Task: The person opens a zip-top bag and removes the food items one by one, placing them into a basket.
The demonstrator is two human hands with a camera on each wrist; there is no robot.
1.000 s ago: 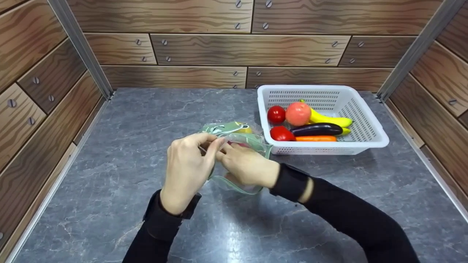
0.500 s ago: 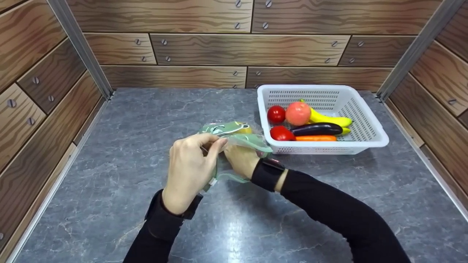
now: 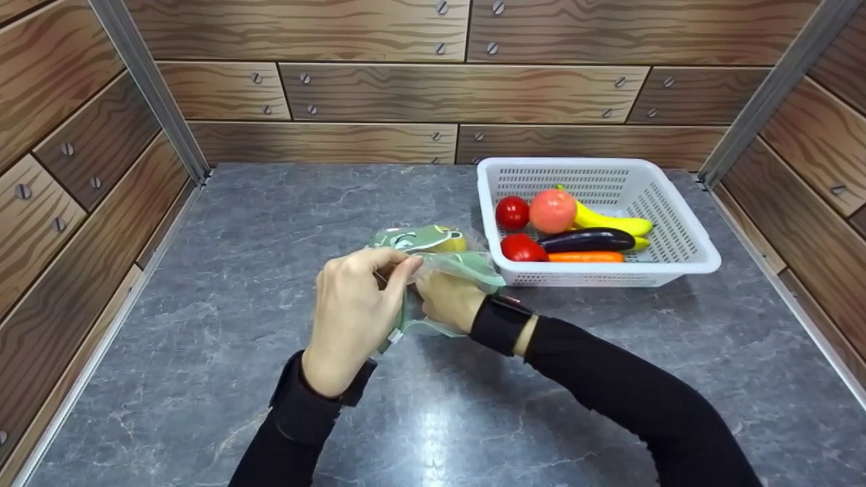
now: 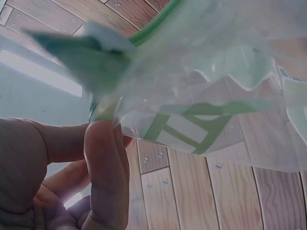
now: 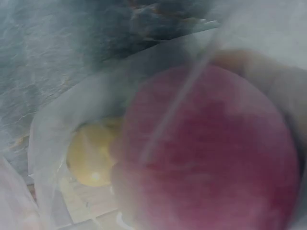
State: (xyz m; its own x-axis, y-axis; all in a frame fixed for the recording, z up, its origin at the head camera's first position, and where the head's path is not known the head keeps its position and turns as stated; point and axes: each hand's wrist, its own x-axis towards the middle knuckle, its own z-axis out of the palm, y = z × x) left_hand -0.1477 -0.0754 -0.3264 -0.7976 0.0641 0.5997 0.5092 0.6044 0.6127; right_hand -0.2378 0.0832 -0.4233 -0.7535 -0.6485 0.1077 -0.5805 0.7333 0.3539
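Observation:
My left hand (image 3: 355,311) pinches the edge of a clear plastic zip bag (image 3: 423,238) with green print. In the left wrist view, thumb and finger meet on the bag's rim (image 4: 153,26). My right hand (image 3: 446,297) is inside the bag's mouth, its fingers partly hidden by the film. A large pinkish-red round fruit (image 5: 211,148) fills the right wrist view, seen hazily through plastic, with my fingers (image 5: 249,64) curved along its far side. Deeper in the bag lies a yellow fruit (image 5: 93,155), its kind unclear.
A white slotted basket (image 3: 609,272) stands right of the bag, touching or nearly touching it. It holds a pink round fruit (image 3: 553,211), two red tomatoes (image 3: 512,213), bananas (image 3: 612,222), an eggplant (image 3: 587,239) and a carrot (image 3: 585,257). Wood-patterned walls enclose the grey table (image 3: 237,270).
My right hand has moved left and deeper into the bag, taking the pinkish-red fruit out of the head view. The left hand keeps its pinch, shifted slightly right.

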